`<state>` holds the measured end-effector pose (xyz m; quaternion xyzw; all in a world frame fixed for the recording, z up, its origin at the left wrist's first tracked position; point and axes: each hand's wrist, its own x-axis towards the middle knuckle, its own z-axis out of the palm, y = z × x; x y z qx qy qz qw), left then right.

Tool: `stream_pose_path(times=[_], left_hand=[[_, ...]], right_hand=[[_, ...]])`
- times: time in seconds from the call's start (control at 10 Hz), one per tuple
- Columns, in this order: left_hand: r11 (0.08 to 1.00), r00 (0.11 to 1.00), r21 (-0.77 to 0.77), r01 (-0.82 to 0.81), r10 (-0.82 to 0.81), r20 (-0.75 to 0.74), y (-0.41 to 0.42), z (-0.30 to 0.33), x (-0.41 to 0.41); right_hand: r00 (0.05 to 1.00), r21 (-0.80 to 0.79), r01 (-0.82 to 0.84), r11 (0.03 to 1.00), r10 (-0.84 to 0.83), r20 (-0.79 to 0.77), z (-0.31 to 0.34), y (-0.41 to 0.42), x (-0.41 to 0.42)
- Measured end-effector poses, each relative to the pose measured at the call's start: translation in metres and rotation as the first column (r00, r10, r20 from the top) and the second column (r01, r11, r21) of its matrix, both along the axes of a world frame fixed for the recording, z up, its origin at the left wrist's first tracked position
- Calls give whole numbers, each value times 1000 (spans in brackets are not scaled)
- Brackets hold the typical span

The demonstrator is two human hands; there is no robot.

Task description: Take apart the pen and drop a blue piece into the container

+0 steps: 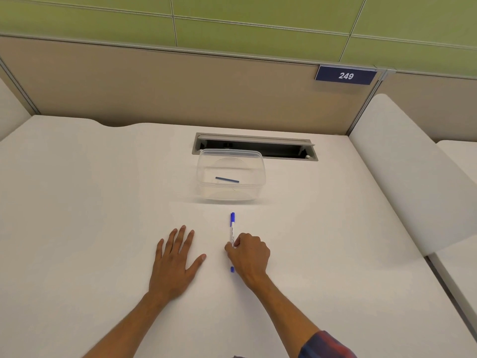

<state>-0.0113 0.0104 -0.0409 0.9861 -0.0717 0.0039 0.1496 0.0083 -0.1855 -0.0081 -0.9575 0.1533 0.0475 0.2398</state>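
A white pen (232, 229) with a blue cap at its far end and a blue tip at its near end lies on the white desk, pointing away from me. My right hand (249, 254) is curled around the pen's middle, fingers closed on the barrel. Flat on the desk to the pen's left rests my left hand (174, 259), fingers spread, holding nothing. Beyond the pen stands a clear plastic container (259, 174) with a thin blue piece (227, 179) lying inside it.
An open cable slot (284, 149) is cut into the desk just behind the container. A beige partition (180, 91) with a sign reading 249 closes the back. White side panels (392, 171) border the desk on the right.
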Motion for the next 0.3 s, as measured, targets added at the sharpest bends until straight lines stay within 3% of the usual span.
stream_pose_path(times=[0.2, 0.3], left_hand=[[1000, 1000, 8, 14, -14, -18, 2, -2, 1], [999, 999, -48, 14, -16, -42, -1, -2, 2]], right_hand=[[993, 63, 76, 995, -81, 82, 7, -2, 0], [989, 50, 33, 998, -39, 142, 14, -13, 6]])
